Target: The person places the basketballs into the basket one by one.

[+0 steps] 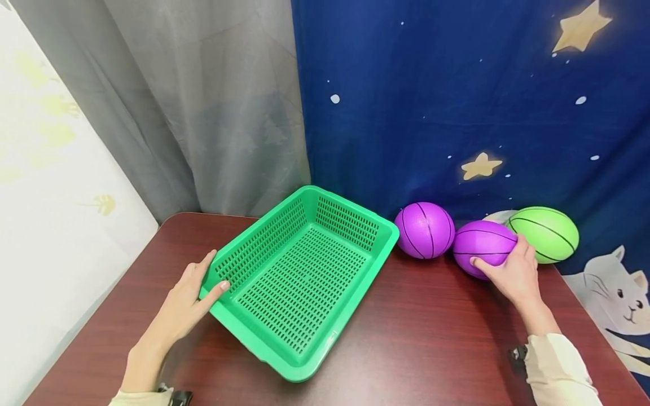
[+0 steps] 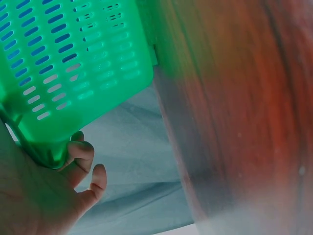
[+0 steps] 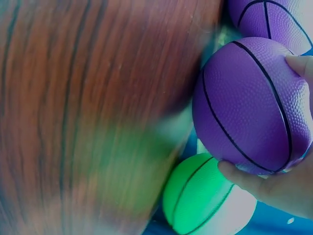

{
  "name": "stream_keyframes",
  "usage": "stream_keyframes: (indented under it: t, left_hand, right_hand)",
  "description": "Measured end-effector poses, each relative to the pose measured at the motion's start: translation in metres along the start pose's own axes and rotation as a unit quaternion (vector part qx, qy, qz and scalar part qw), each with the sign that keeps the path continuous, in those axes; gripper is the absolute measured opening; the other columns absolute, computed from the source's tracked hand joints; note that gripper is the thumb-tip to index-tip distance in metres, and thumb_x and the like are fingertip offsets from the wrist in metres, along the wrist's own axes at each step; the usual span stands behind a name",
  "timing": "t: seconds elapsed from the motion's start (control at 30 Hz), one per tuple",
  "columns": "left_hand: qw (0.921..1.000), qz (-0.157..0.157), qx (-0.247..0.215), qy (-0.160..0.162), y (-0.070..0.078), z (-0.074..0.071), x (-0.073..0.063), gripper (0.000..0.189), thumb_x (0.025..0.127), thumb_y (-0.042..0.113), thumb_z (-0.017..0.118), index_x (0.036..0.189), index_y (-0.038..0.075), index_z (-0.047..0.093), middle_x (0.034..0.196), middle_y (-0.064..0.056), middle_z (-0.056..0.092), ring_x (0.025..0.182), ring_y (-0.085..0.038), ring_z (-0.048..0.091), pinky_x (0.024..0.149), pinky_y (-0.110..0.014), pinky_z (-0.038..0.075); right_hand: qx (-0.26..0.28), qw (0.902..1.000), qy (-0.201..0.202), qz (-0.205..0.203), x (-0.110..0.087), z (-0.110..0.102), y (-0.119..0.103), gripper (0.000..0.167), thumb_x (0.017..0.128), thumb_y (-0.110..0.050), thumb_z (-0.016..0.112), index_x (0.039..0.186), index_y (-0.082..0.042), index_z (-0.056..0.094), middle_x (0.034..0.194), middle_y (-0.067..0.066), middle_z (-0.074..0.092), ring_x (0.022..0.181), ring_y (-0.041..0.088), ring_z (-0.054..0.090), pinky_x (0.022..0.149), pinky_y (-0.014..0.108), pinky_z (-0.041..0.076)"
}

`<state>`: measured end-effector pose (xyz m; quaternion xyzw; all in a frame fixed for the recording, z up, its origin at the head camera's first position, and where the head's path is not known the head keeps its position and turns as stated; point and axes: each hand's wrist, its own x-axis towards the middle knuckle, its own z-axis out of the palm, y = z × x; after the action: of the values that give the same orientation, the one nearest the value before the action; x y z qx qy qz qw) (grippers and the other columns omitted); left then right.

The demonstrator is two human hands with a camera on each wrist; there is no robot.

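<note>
My left hand (image 1: 185,304) grips the near left corner of a green perforated plastic basket (image 1: 350,318), thumb over the rim and fingers along the outside. The left wrist view shows the basket's slotted side (image 2: 98,98) and some curled fingers (image 2: 83,156) beneath its corner. On the right, my right hand (image 1: 515,273) holds a purple ball (image 1: 479,242) with black basketball lines, thumb and fingers spread around it. Another purple ball (image 1: 425,230) sits just left of it, by the basket's right corner. A light green ball (image 1: 545,234) lies to its right, partly behind the hand.
Everything stands on a dark red-brown wooden table (image 1: 406,349). Grey curtain (image 1: 228,113) and blue star-printed curtain (image 1: 386,124) hang along the back edge. A white wall or cloth (image 1: 61,225) borders the left side.
</note>
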<state>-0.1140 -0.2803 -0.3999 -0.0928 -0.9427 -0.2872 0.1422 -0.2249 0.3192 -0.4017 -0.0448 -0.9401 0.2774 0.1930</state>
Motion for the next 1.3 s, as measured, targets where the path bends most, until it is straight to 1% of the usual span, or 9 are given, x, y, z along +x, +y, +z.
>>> stream_keyframes:
  t: [0.13, 0.23, 0.5, 0.73, 0.83, 0.93, 1.07, 1.3]
  left_hand:
    - [1.0000, 0.008, 0.003, 0.005, 0.000, -0.002, 0.001, 0.070, 0.092, 0.031, 0.058, 0.148, 0.009, 0.024, 0.118, -0.018, 0.044, 0.086, -0.032, 0.051, 0.072, -0.050, 0.038]
    - [0.9999, 0.009, 0.002, 0.008, 0.000, -0.002, 0.001, 0.069, 0.091, 0.030, 0.058, 0.148, 0.008, 0.024, 0.118, -0.019, 0.044, 0.083, -0.034, 0.051, 0.072, -0.051, 0.038]
    - [1.0000, 0.008, -0.001, 0.002, 0.001, 0.001, 0.001, 0.069, 0.092, 0.032, 0.057, 0.147, 0.008, 0.024, 0.117, -0.018, 0.044, 0.085, -0.034, 0.050, 0.072, -0.050, 0.038]
    - [0.9999, 0.009, 0.001, 0.004, 0.001, -0.001, -0.001, 0.069, 0.092, 0.031, 0.057, 0.147, 0.005, 0.024, 0.117, -0.020, 0.044, 0.087, -0.034, 0.050, 0.072, -0.051, 0.038]
    - [1.0000, 0.003, -0.003, 0.000, 0.001, -0.002, -0.001, 0.070, 0.092, 0.032, 0.057, 0.147, 0.005, 0.023, 0.117, -0.020, 0.044, 0.087, -0.034, 0.049, 0.073, -0.051, 0.037]
    - [0.9998, -0.013, -0.010, -0.012, 0.001, -0.003, -0.002, 0.073, 0.092, 0.035, 0.057, 0.148, 0.007, 0.021, 0.117, -0.020, 0.043, 0.087, -0.032, 0.049, 0.073, -0.049, 0.037]
    - [0.9990, -0.029, -0.019, -0.026, 0.002, -0.005, -0.002, 0.077, 0.091, 0.040, 0.057, 0.150, 0.011, 0.017, 0.119, -0.018, 0.041, 0.087, -0.029, 0.048, 0.074, -0.047, 0.037]
    - [0.9986, -0.028, -0.036, -0.027, 0.003, -0.003, -0.001, 0.078, 0.090, 0.039, 0.059, 0.150, 0.011, 0.016, 0.122, -0.018, 0.040, 0.096, -0.030, 0.047, 0.078, -0.049, 0.037]
  right_hand:
    - [-0.005, 0.9999, 0.011, -0.008, -0.008, -0.003, -0.008, 0.106, 0.070, -0.034, 0.079, 0.139, 0.012, 0.013, 0.122, 0.039, 0.028, 0.106, 0.056, 0.027, 0.086, 0.063, 0.024]
    - [-0.005, 0.9997, 0.022, -0.011, -0.012, -0.009, -0.014, 0.105, 0.069, -0.034, 0.079, 0.139, 0.011, 0.015, 0.122, 0.037, 0.029, 0.108, 0.054, 0.028, 0.086, 0.063, 0.024]
    - [0.003, 0.9988, 0.048, 0.001, -0.022, -0.028, -0.022, 0.105, 0.068, -0.033, 0.080, 0.141, 0.008, 0.015, 0.127, 0.035, 0.029, 0.113, 0.052, 0.030, 0.088, 0.065, 0.027]
    - [0.026, 0.9956, 0.089, -0.010, -0.026, -0.044, -0.038, 0.102, 0.067, -0.029, 0.082, 0.142, 0.001, 0.019, 0.131, 0.029, 0.031, 0.117, 0.046, 0.032, 0.086, 0.065, 0.031]
    - [0.031, 0.9957, 0.087, -0.012, -0.028, -0.050, -0.046, 0.103, 0.067, -0.031, 0.082, 0.143, -0.001, 0.018, 0.133, 0.028, 0.031, 0.117, 0.045, 0.032, 0.084, 0.066, 0.031]
    - [0.035, 0.9961, 0.079, -0.020, -0.031, -0.055, -0.055, 0.105, 0.067, -0.031, 0.082, 0.143, -0.002, 0.017, 0.133, 0.028, 0.030, 0.115, 0.046, 0.033, 0.082, 0.067, 0.032]
    - [0.042, 0.9959, 0.070, -0.040, -0.034, -0.059, -0.066, 0.107, 0.065, -0.030, 0.083, 0.144, -0.003, 0.016, 0.134, 0.027, 0.030, 0.114, 0.046, 0.034, 0.082, 0.066, 0.032]
    - [0.065, 0.9926, 0.052, -0.089, -0.043, -0.055, -0.085, 0.108, 0.063, -0.029, 0.085, 0.145, -0.006, 0.018, 0.134, 0.024, 0.031, 0.116, 0.043, 0.034, 0.085, 0.063, 0.031]
